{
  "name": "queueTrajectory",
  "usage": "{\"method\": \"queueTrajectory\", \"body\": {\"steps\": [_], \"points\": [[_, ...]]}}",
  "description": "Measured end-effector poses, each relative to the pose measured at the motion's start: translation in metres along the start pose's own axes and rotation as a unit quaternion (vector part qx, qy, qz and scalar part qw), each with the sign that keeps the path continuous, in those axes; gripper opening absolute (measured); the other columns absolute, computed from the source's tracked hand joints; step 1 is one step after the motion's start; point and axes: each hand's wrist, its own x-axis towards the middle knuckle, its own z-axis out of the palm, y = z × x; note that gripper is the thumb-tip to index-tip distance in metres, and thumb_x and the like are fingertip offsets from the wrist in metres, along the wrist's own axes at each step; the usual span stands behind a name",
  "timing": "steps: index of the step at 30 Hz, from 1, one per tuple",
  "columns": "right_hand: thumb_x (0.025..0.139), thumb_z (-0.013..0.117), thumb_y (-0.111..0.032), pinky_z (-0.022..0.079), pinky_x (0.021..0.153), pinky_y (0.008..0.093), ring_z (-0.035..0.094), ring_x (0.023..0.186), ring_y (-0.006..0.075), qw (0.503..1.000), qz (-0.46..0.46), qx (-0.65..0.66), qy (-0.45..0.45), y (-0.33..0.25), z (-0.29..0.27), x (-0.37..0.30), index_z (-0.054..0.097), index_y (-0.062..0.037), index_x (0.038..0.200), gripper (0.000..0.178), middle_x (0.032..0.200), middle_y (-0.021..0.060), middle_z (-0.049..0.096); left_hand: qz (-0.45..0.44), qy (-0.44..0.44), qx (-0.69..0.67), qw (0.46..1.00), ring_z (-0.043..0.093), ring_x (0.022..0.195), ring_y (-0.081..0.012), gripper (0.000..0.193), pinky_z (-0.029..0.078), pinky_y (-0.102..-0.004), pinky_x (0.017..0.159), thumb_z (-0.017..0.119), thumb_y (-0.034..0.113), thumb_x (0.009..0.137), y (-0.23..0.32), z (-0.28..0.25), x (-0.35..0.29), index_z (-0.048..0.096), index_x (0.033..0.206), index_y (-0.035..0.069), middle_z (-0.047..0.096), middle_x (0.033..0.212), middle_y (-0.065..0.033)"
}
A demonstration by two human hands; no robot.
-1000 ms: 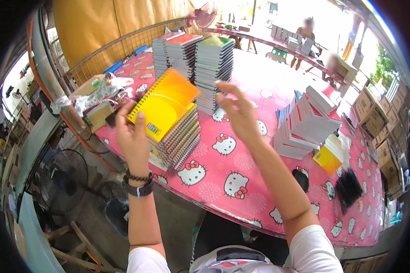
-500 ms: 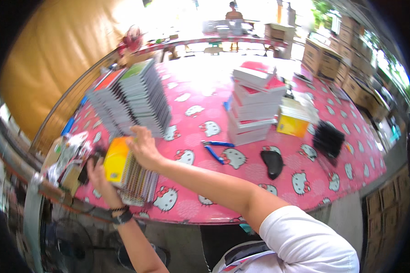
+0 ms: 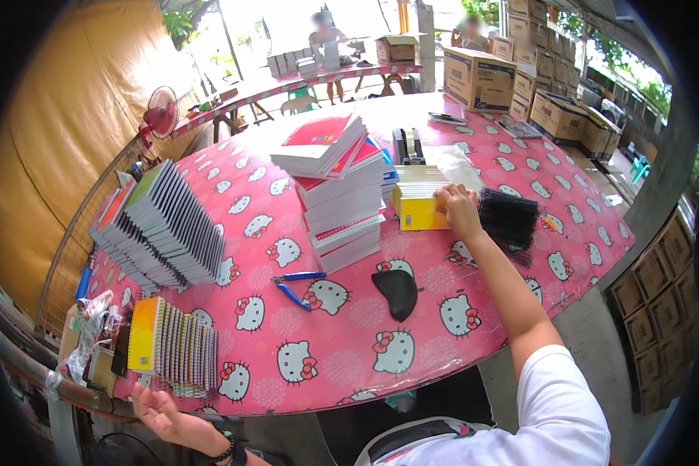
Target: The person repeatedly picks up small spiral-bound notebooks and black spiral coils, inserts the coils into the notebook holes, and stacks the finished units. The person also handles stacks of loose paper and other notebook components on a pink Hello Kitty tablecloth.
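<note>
My right hand (image 3: pixel 460 210) reaches across the table with its fingers bent over the right end of the front yellow notebook (image 3: pixel 421 218), gripping its edge. That notebook stands at the front of a row of thin notebooks with pale edges. My left hand (image 3: pixel 165 418) is low on the left, palm up and fingers apart, holding nothing. Just above it, a row of spiral-bound yellow notebooks (image 3: pixel 141 335) rests on the table, wire edges to the right. A black mesh bundle (image 3: pixel 508 219) lies beside my right hand.
A tall, uneven stack of red-covered notebooks (image 3: pixel 342 206) stands mid-table. Blue-handled pliers (image 3: pixel 293 292) and a black curved object (image 3: pixel 396 293) lie nearer me. Wire-bound notebook stacks (image 3: pixel 180 225) and plastic wrapping (image 3: pixel 93 334) are left; a tape dispenser (image 3: pixel 408 146) and cartons (image 3: pixel 480 81) are farther back.
My right hand has left the spiral notebooks on the left and swung right to the other yellow notebooks. My left hand has drawn back toward me, off the stack. The view has turned right.
</note>
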Motion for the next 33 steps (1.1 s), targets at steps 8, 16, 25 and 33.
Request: {"method": "queueTrajectory", "body": {"steps": [8, 16, 25, 33], "points": [[0.069, 0.067, -0.003, 0.045, 0.076, 0.0407, 0.057, 0.087, 0.0305, 0.980, 0.013, 0.200, 0.000, -0.017, -0.066, 0.012, 0.060, -0.0069, 0.083, 0.016, 0.082, 0.0106, 0.061, 0.071, -0.225, -0.124, 0.964, 0.041, 0.121, -0.0224, 0.055, 0.034, -0.0356, 0.099, 0.070, 0.010, 0.076, 0.041, 0.083, -0.096, 0.043, 0.124, 0.001, 0.042, 0.130, -0.0111], [0.076, 0.069, -0.004, 0.047, 0.071, 0.0298, 0.057, 0.080, 0.0196, 0.859, -0.007, 0.492, -0.139, -0.122, -0.131, -0.116, 0.061, -0.0045, 0.092, 0.018, 0.085, 0.0067, 0.059, -0.286, -0.540, -0.224, 0.759, 0.055, 0.101, -0.0181, 0.046, 0.044, -0.0307, 0.087, 0.066, 0.009, 0.085, 0.066, 0.126, -0.198, 0.044, 0.125, 0.002, 0.056, 0.108, -0.0099], [0.094, 0.052, -0.010, 0.043, 0.070, 0.0212, 0.051, 0.081, 0.0049, 0.702, 0.249, 0.655, -0.127, -0.167, -0.093, -0.151, 0.054, -0.0039, 0.111, 0.018, 0.086, -0.0002, 0.053, -0.010, -0.430, -0.087, 0.898, 0.058, 0.093, -0.0215, 0.052, 0.043, -0.0341, 0.088, 0.065, 0.006, 0.083, 0.064, 0.110, -0.212, 0.042, 0.130, 0.003, 0.058, 0.107, -0.0090], [0.082, 0.065, -0.019, 0.050, 0.072, 0.0378, 0.063, 0.082, 0.0279, 0.934, 0.228, 0.272, -0.036, -0.038, -0.092, -0.115, 0.065, -0.0034, 0.090, 0.017, 0.086, 0.0138, 0.065, 0.245, -0.492, -0.043, 0.834, 0.058, 0.083, -0.0205, 0.032, 0.038, -0.0333, 0.077, 0.060, -0.004, 0.076, 0.089, 0.130, -0.200, 0.069, 0.103, 0.011, 0.065, 0.090, -0.0033]]}}
